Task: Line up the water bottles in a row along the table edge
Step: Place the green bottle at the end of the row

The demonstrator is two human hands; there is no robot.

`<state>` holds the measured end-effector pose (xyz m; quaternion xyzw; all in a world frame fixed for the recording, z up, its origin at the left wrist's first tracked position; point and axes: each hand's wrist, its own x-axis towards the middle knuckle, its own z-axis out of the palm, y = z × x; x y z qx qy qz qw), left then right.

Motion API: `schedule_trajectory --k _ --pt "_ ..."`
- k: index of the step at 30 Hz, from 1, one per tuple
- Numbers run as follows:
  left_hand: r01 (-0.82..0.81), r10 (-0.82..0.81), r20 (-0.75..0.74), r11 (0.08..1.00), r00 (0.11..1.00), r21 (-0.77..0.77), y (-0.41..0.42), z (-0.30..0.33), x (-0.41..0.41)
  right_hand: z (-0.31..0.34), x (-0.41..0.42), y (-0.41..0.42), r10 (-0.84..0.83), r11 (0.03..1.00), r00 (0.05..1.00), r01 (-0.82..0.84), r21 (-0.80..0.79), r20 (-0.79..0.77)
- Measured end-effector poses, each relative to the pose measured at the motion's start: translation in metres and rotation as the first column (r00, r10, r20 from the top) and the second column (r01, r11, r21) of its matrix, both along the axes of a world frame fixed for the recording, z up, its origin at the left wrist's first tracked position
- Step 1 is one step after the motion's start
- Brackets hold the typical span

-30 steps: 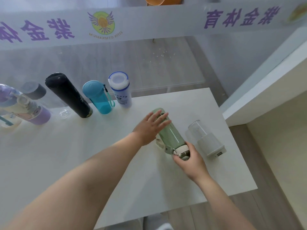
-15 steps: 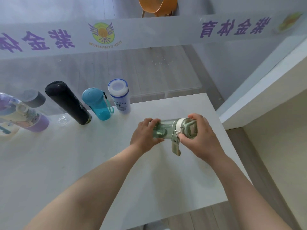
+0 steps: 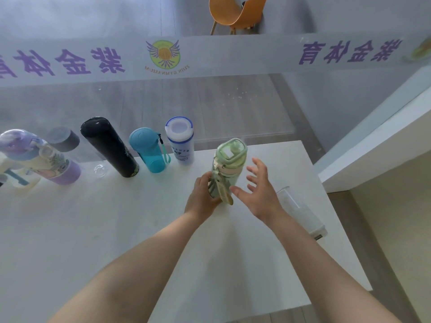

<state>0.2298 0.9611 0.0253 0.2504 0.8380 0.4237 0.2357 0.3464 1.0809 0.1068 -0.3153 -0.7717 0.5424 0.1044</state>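
A pale green bottle (image 3: 229, 164) stands upright near the middle right of the white table (image 3: 70, 229). My left hand (image 3: 203, 197) grips its lower part. My right hand (image 3: 258, 190) hovers just to its right, fingers spread, holding nothing. Along the far edge stand a white bottle with a blue rim (image 3: 180, 139), a teal bottle (image 3: 149, 149), a black flask (image 3: 108, 145) and a purple-and-cream bottle (image 3: 39, 157). A clear bottle with a white base (image 3: 300, 212) lies on its side behind my right forearm.
A glass wall with purple lettering (image 3: 70, 61) runs right behind the far table edge. A white ledge (image 3: 377, 145) rises at the right. An orange chair (image 3: 235, 12) stands beyond the glass. More items sit at the far left edge (image 3: 14, 180).
The green bottle went from lying on the table, through being lifted sideways in both hands, to standing upright. My right hand has let go of its cap and opened.
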Motion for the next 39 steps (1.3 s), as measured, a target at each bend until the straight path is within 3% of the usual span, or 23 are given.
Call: schedule_trajectory --k 6,11,14,18,23,28,39 --pt "0.047 -0.049 0.042 0.998 0.998 0.048 -0.002 -0.013 -0.002 -0.02 -0.021 -0.013 0.078 0.997 0.997 -0.079 0.024 0.022" --pt "0.148 -0.152 0.081 0.988 0.985 0.054 -0.011 -0.017 -0.012 -0.028 -0.028 -0.015 0.009 0.997 1.0 -0.008 0.076 -0.008" --pt "0.246 -0.244 0.03 0.966 0.969 -0.082 -0.024 -0.023 -0.023 -0.026 -0.03 -0.014 -0.069 0.992 0.997 0.066 0.109 0.023" --pt "0.225 -0.288 -0.125 0.903 0.949 -0.366 -0.046 -0.035 -0.032 -0.026 -0.032 -0.014 -0.181 0.971 0.983 0.178 0.158 0.009" --pt "0.11 -0.343 -0.297 0.799 0.891 -0.591 -0.078 -0.052 -0.047 -0.034 -0.033 -0.013 -0.061 0.984 0.998 0.061 0.168 -0.006" --pt "0.089 -0.38 -0.362 0.784 0.852 -0.614 -0.112 -0.07 -0.055 -0.042 -0.036 -0.018 -0.064 0.997 0.998 0.065 0.039 -0.028" --pt "0.042 -0.366 -0.433 0.801 0.824 -0.598 -0.116 -0.078 -0.057 -0.056 -0.068 -0.011 -0.184 0.98 0.977 0.19 0.051 -0.109"
